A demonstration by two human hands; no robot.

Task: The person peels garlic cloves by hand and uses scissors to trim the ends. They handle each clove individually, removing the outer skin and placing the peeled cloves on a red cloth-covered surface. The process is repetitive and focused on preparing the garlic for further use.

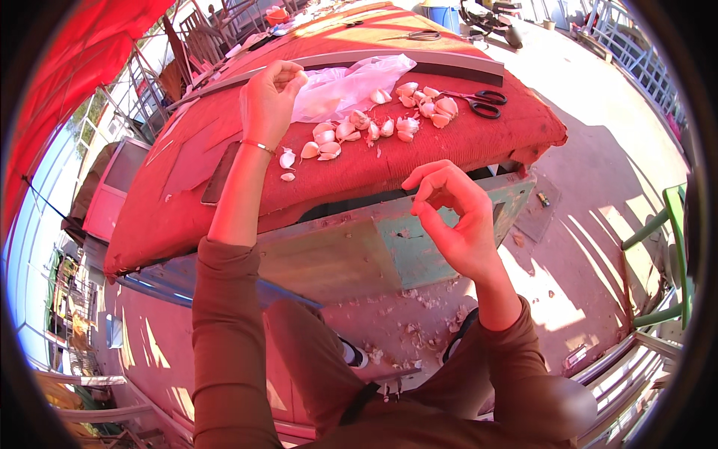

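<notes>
My left hand (271, 96) is raised over the red-covered table (314, 183), its fingertips pinched on a small pale garlic clove (301, 76). Just behind those fingers lies a crumpled, translucent pinkish plastic bag (340, 88). Nearer me, my right hand (458, 218) hovers at the table's front edge, thumb and fingers curved with a gap between them and nothing visible inside. Several garlic bulbs and clusters (407, 126) spread across the cloth between the hands. Loose cloves (287, 158) lie beside my left wrist. Scissors (486, 103) with black handles rest right of the garlic.
A long grey strip (456, 66) crosses the table behind the bag. Partly behind my left forearm is a flat dark object (220, 176). More scissors (423, 35) lie farther back. Garlic skins (415, 329) litter the floor by my feet. At right stands a green chair (677, 254).
</notes>
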